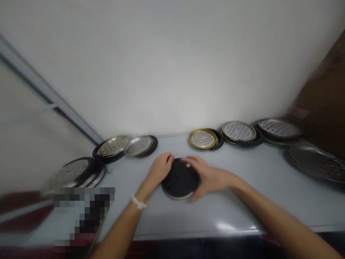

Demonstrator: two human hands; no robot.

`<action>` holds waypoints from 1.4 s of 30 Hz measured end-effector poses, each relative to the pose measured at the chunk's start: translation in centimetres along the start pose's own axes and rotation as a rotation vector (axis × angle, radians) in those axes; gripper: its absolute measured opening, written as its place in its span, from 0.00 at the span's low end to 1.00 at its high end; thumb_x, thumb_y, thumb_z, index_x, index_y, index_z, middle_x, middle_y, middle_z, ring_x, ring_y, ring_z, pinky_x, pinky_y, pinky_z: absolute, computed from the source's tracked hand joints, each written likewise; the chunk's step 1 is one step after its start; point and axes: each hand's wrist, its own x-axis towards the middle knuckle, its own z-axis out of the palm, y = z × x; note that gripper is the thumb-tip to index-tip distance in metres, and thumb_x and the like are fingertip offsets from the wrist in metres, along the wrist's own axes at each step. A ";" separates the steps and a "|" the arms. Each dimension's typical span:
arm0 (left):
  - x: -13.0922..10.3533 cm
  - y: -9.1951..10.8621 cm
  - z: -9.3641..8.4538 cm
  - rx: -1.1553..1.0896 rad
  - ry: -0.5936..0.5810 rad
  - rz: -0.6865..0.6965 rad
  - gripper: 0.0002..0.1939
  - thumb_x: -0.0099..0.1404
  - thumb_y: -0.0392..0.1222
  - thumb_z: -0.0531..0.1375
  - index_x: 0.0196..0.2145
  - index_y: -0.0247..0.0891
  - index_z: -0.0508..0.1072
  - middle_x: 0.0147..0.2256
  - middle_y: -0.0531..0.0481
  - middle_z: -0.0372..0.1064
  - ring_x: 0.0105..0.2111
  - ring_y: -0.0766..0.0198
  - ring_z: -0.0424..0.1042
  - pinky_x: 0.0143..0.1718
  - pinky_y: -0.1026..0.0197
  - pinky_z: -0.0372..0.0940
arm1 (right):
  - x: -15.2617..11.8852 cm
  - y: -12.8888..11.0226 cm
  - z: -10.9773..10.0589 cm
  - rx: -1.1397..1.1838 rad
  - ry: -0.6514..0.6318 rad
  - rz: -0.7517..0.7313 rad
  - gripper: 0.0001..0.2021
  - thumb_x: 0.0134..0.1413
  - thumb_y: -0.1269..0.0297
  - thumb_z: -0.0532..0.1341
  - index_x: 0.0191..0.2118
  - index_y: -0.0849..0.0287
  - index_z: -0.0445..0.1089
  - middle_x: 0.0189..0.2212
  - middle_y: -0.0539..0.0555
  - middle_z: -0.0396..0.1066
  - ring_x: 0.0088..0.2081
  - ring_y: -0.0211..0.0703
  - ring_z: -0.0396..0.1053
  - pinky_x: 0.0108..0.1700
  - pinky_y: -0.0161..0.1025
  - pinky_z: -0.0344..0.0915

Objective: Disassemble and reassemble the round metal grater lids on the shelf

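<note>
A round black disc with a thin metallic rim (181, 180) lies on the pale table in front of me, with a small light dot near its top edge. My left hand (161, 167) is at the disc's upper left edge, its thumb and fingers pinched together; whatever they hold is too small to make out. Around the disc's right side curves my right hand (206, 176), fingers spread, the thumb near the lower right rim. That hand is slightly blurred. A white bracelet (139, 202) circles my left wrist.
Perforated metal discs on black rings stand along the wall: a gold-rimmed one (202, 139), a silver one (239, 132), and several more left and right. A dark oval piece (318, 163) lies at the right. The table's front edge (194, 235) runs below my hands.
</note>
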 end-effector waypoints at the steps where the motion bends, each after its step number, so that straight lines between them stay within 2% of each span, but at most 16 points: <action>1: 0.0 0.0 0.0 0.027 -0.001 -0.003 0.14 0.72 0.41 0.50 0.30 0.39 0.71 0.31 0.47 0.74 0.34 0.57 0.70 0.37 0.59 0.57 | -0.1 -0.3 0.3 -0.066 -0.020 -0.011 0.63 0.28 0.54 0.79 0.71 0.53 0.46 0.68 0.65 0.44 0.68 0.64 0.46 0.67 0.58 0.49; 3: 0.0 0.0 0.0 0.061 0.005 -0.008 0.14 0.73 0.41 0.50 0.31 0.39 0.71 0.32 0.46 0.74 0.34 0.57 0.71 0.38 0.59 0.57 | -0.1 -0.6 0.9 -0.180 0.010 0.004 0.63 0.29 0.54 0.79 0.71 0.52 0.47 0.70 0.66 0.40 0.70 0.68 0.41 0.67 0.63 0.46; 5: 0.0 -0.2 0.0 0.096 0.024 -0.019 0.15 0.73 0.42 0.50 0.31 0.38 0.71 0.32 0.46 0.75 0.34 0.57 0.71 0.37 0.59 0.57 | 0.2 -0.4 1.2 -0.258 0.093 0.008 0.60 0.31 0.57 0.78 0.71 0.53 0.48 0.69 0.67 0.41 0.69 0.69 0.40 0.66 0.64 0.47; 7: 0.0 -0.6 -0.2 0.147 0.055 -0.034 0.15 0.73 0.42 0.50 0.31 0.38 0.71 0.33 0.45 0.75 0.34 0.57 0.71 0.36 0.59 0.57 | 0.5 0.4 1.1 -0.297 0.200 0.000 0.54 0.38 0.61 0.76 0.70 0.54 0.50 0.68 0.68 0.45 0.68 0.67 0.44 0.65 0.62 0.50; 10: 0.0 -1.1 -0.5 0.191 0.090 -0.064 0.16 0.74 0.42 0.50 0.31 0.38 0.72 0.32 0.44 0.75 0.34 0.57 0.71 0.35 0.59 0.56 | 0.9 1.7 0.5 -0.342 0.377 0.016 0.38 0.49 0.74 0.65 0.66 0.58 0.55 0.63 0.67 0.54 0.65 0.60 0.52 0.63 0.59 0.56; 12: 0.0 -1.2 -0.6 0.182 0.093 -0.082 0.16 0.73 0.42 0.51 0.31 0.38 0.72 0.31 0.45 0.75 0.33 0.57 0.71 0.34 0.59 0.55 | 1.0 2.2 0.2 -0.354 0.449 0.019 0.33 0.50 0.81 0.57 0.63 0.61 0.59 0.59 0.66 0.59 0.61 0.56 0.57 0.62 0.56 0.58; 14: 0.0 -1.1 -0.7 0.169 0.099 -0.075 0.16 0.73 0.43 0.51 0.30 0.37 0.73 0.30 0.45 0.74 0.31 0.57 0.71 0.33 0.58 0.55 | 1.1 2.3 0.1 -0.332 0.486 0.000 0.30 0.49 0.83 0.54 0.60 0.62 0.62 0.55 0.65 0.62 0.58 0.54 0.60 0.61 0.54 0.60; 17: -0.1 -0.7 -0.6 0.147 0.143 0.017 0.16 0.73 0.42 0.52 0.31 0.36 0.74 0.32 0.44 0.74 0.33 0.57 0.71 0.36 0.58 0.58 | 1.2 1.7 0.1 -0.280 0.504 -0.025 0.23 0.53 0.80 0.55 0.55 0.62 0.66 0.50 0.63 0.66 0.54 0.53 0.63 0.59 0.52 0.62; 20: -0.2 -0.1 -0.5 0.031 0.162 0.143 0.14 0.71 0.42 0.55 0.33 0.36 0.77 0.35 0.43 0.75 0.36 0.57 0.72 0.41 0.58 0.62 | 1.3 1.1 0.2 -0.222 0.513 -0.049 0.18 0.55 0.78 0.58 0.51 0.60 0.69 0.48 0.61 0.69 0.52 0.51 0.66 0.57 0.51 0.63; 23: -0.5 0.8 -0.4 -0.136 0.081 0.245 0.11 0.70 0.42 0.58 0.34 0.37 0.79 0.35 0.46 0.77 0.37 0.59 0.73 0.42 0.60 0.63 | 1.5 0.6 0.1 -0.113 0.516 -0.080 0.15 0.55 0.76 0.60 0.48 0.59 0.71 0.43 0.58 0.72 0.47 0.48 0.69 0.51 0.46 0.66; 26: -1.0 1.9 -0.1 -0.237 -0.041 0.304 0.10 0.69 0.42 0.59 0.34 0.38 0.80 0.34 0.48 0.78 0.35 0.62 0.74 0.40 0.62 0.63 | 1.6 0.1 0.1 0.037 0.471 -0.061 0.11 0.57 0.73 0.61 0.46 0.60 0.72 0.37 0.55 0.75 0.37 0.43 0.72 0.40 0.40 0.68; 28: -1.4 2.5 0.1 -0.259 -0.089 0.306 0.10 0.70 0.42 0.60 0.34 0.38 0.80 0.34 0.49 0.79 0.34 0.63 0.74 0.39 0.62 0.63 | 1.7 -0.1 0.1 0.090 0.414 -0.036 0.08 0.59 0.72 0.60 0.43 0.60 0.74 0.35 0.54 0.77 0.35 0.42 0.72 0.36 0.37 0.66; 31: -1.7 3.0 0.3 -0.268 -0.111 0.291 0.09 0.69 0.42 0.60 0.35 0.39 0.80 0.35 0.50 0.80 0.35 0.63 0.75 0.39 0.63 0.64 | 1.7 -0.3 0.1 0.096 0.360 -0.010 0.07 0.59 0.72 0.60 0.38 0.60 0.76 0.34 0.54 0.78 0.35 0.41 0.73 0.37 0.36 0.65; 36: -1.8 2.7 0.3 -0.264 -0.089 0.233 0.06 0.65 0.41 0.64 0.39 0.39 0.80 0.33 0.51 0.79 0.32 0.64 0.75 0.36 0.64 0.65 | 2.0 0.2 0.3 0.129 0.393 0.061 0.07 0.56 0.74 0.60 0.38 0.61 0.75 0.32 0.53 0.78 0.34 0.41 0.73 0.37 0.35 0.65; 42: -1.7 2.5 0.3 -0.219 -0.070 0.257 0.06 0.65 0.41 0.64 0.37 0.39 0.80 0.35 0.50 0.80 0.34 0.62 0.76 0.37 0.63 0.65 | 2.1 1.0 0.6 0.112 0.392 0.095 0.07 0.54 0.76 0.60 0.34 0.61 0.75 0.29 0.52 0.76 0.32 0.40 0.71 0.36 0.34 0.64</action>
